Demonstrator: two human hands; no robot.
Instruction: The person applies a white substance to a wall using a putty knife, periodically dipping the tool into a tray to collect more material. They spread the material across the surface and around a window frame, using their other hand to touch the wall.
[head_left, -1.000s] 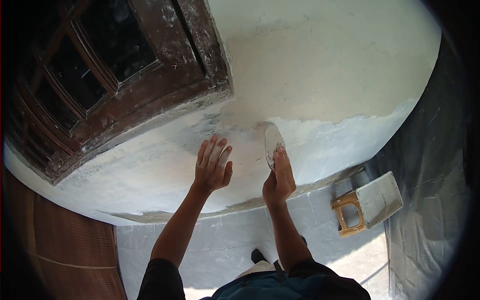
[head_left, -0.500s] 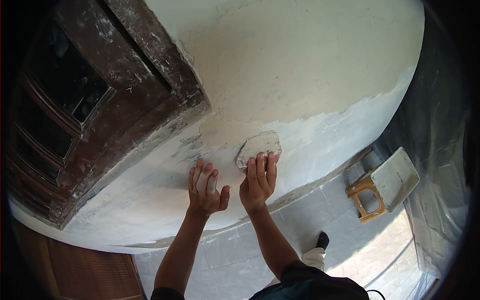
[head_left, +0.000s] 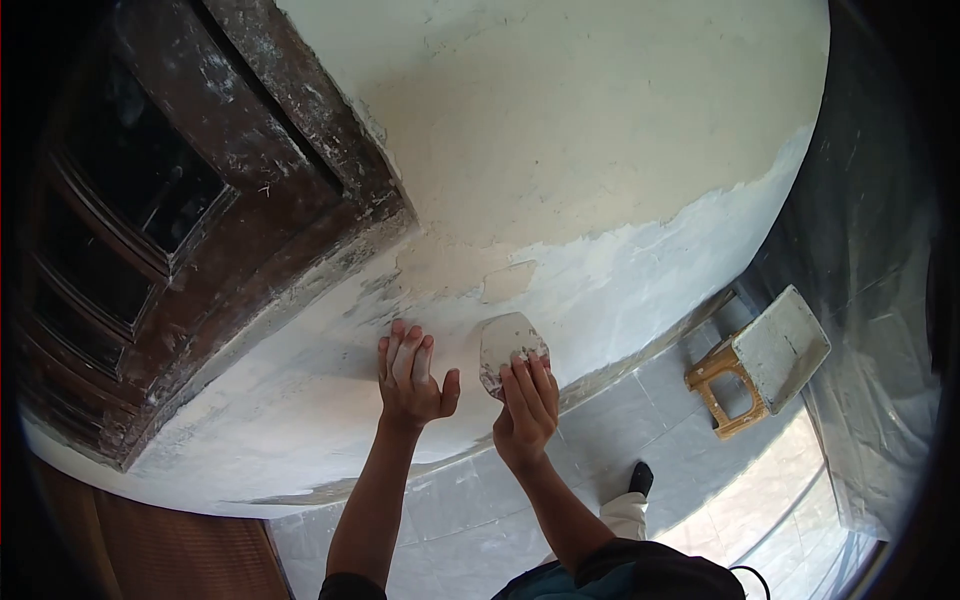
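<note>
My right hand (head_left: 527, 410) grips a flat, putty-smeared scraper (head_left: 512, 340), fingers laid over its lower edge. Its blade faces the lower, white-coated part of the wall (head_left: 620, 290). To the left, my left hand (head_left: 408, 378) is open, fingers up and thumb out, against or very near the white wall. Just above the scraper a small beige patch (head_left: 508, 283) shows through the white coat. Higher up, the wall is beige with a ragged border where the white begins.
A dark wooden window frame (head_left: 270, 215) with white smears fills the upper left. On the right, a putty-stained tray (head_left: 785, 350) rests on a yellow stool (head_left: 728, 395). Plastic sheeting (head_left: 860, 410) hangs beyond it. Grey floor (head_left: 600, 430) and my foot (head_left: 641, 478) show below.
My right hand has drawn the scraper down the wall, uncovering the beige patch above it. The left hand stays in nearly the same spot.
</note>
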